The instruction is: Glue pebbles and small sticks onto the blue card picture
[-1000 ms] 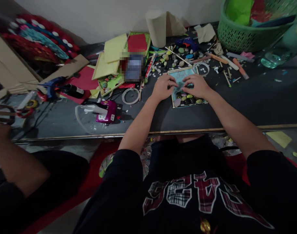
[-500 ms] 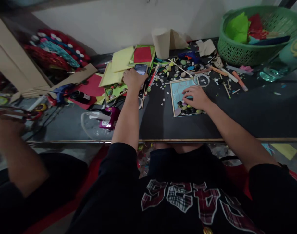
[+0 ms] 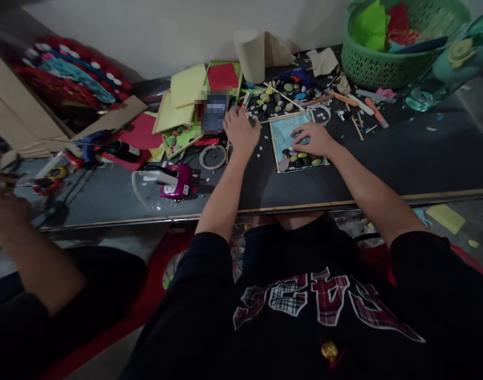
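My left hand (image 3: 241, 129) hovers just right of a phone (image 3: 215, 113), fingers apart and holding nothing that I can see. The phone is partly blurred out and lies by the stacked papers. My right hand (image 3: 314, 138) is over a small stick-framed picture (image 3: 280, 130) with a light blue ground. Its fingers are bent, with a gap between thumb and forefinger. Under and beside that hand, coloured pebbles (image 3: 300, 161) line the lower part of the picture. Whether the right fingertips touch the blue ground is hard to tell.
Loose pebbles (image 3: 265, 97), sticks and white bits lie behind the picture. A green basket (image 3: 378, 68) and a teal bottle (image 3: 443, 74) stand at the right. To the left are a purple device (image 3: 178, 182), a tape roll (image 3: 212, 157) and another person's hand (image 3: 7, 214).
My left hand has come off the phone and moved right, its fingers lifting. My right hand stays over the picture. The view has shifted slightly.
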Motion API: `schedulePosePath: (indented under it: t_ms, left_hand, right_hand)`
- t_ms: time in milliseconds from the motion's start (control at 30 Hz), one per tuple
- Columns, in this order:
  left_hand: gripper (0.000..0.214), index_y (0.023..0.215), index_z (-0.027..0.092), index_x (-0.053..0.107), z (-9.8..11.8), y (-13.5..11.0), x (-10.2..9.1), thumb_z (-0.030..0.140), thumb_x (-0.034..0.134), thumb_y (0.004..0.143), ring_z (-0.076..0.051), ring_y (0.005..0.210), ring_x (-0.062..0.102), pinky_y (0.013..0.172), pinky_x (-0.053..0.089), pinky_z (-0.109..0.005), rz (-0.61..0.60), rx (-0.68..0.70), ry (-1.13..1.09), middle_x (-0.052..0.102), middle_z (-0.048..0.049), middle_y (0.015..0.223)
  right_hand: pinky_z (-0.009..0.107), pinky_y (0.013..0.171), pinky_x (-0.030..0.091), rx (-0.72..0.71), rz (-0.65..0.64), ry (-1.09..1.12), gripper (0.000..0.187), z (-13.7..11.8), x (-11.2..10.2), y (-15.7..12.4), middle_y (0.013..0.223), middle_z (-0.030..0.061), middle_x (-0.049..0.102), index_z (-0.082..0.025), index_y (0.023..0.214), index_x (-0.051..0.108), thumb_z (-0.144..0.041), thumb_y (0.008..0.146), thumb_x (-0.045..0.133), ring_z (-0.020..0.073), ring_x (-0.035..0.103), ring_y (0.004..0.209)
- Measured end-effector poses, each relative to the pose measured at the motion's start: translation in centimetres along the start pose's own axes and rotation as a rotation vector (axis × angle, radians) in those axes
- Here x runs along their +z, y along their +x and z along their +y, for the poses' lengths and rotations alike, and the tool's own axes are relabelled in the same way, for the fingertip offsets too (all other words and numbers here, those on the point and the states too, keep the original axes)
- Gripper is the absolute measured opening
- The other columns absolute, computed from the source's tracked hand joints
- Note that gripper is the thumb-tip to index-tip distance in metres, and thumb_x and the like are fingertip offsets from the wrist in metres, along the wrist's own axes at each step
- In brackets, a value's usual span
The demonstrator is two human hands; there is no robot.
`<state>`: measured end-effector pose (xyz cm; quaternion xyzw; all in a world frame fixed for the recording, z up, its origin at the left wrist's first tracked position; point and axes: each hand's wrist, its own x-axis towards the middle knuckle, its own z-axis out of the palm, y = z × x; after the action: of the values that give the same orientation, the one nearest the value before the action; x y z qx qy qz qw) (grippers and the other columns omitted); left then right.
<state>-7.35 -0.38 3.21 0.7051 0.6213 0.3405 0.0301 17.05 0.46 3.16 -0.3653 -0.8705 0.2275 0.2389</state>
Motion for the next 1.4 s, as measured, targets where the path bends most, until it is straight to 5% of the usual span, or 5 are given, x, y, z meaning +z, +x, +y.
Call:
schedulePosePath:
  t_ms: [200, 400, 567, 933, 1400]
  left_hand:
    - [0.018, 0.104, 0.019, 0.066, 0.2, -1.4, 2.7, 0.024, 0.054, 0.092, -0.028, 0.125, 0.057, 0.114, 0.042, -0.046, -0.064, 0.224, -0.034, 0.064, -0.0127, 0.125]
    - [0.023, 0.097, 0.020, 0.070, 1.3, -1.5, 2.1, 0.021, 0.047, 0.091, -0.025, 0.110, 0.065, 0.102, 0.050, -0.042, -0.248, 0.454, -0.113, 0.072, -0.0083, 0.108]
    - [0.036, 0.102, 0.021, 0.075, 2.1, -2.2, 1.8, 0.015, 0.044, 0.085, -0.024, 0.106, 0.066, 0.100, 0.051, -0.042, -0.332, 0.542, -0.175, 0.074, -0.0069, 0.108]
    - [0.032, 0.091, 0.019, 0.080, 2.1, -2.2, 2.4, 0.015, 0.050, 0.081, -0.024, 0.104, 0.066, 0.097, 0.052, -0.043, -0.343, 0.582, -0.195, 0.075, -0.0072, 0.103]
    - [0.044, 0.109, 0.021, 0.077, 2.0, -2.3, 2.3, 0.010, 0.044, 0.081, -0.024, 0.110, 0.065, 0.099, 0.052, -0.042, -0.341, 0.542, -0.119, 0.075, -0.0063, 0.112]
  right_hand:
    - [0.056, 0.102, 0.049, 0.068, 0.046, -0.042, 0.016, -0.2, 0.9, 0.3, 0.109, 0.0067, 0.076, -0.025, 0.065, 0.074, -0.037, 0.076, 0.077, 0.0329, 0.068, 0.106]
    - [0.051, 0.106, 0.049, 0.081, 0.033, -0.050, 0.037, 0.1, 0.4, 0.6, 0.111, 0.0073, 0.077, -0.024, 0.073, 0.075, -0.042, 0.095, 0.053, 0.0300, 0.067, 0.113]
    - [0.049, 0.111, 0.046, 0.178, 0.237, -0.079, 0.046, 1.3, -0.7, 0.4, 0.108, 0.0084, 0.077, -0.025, 0.082, 0.076, -0.053, 0.099, 0.044, 0.0298, 0.066, 0.116]
    - [0.048, 0.101, 0.049, 0.067, 0.144, -0.131, 0.077, 1.0, 1.0, 0.5, 0.095, 0.0123, 0.075, -0.022, 0.081, 0.072, -0.074, 0.096, 0.018, 0.0291, 0.068, 0.101]
    - [0.053, 0.107, 0.044, 0.214, 0.382, -0.179, 0.088, 1.2, -0.4, 0.1, 0.091, 0.0132, 0.073, -0.023, 0.082, 0.075, -0.074, 0.095, 0.006, 0.0326, 0.063, 0.109]
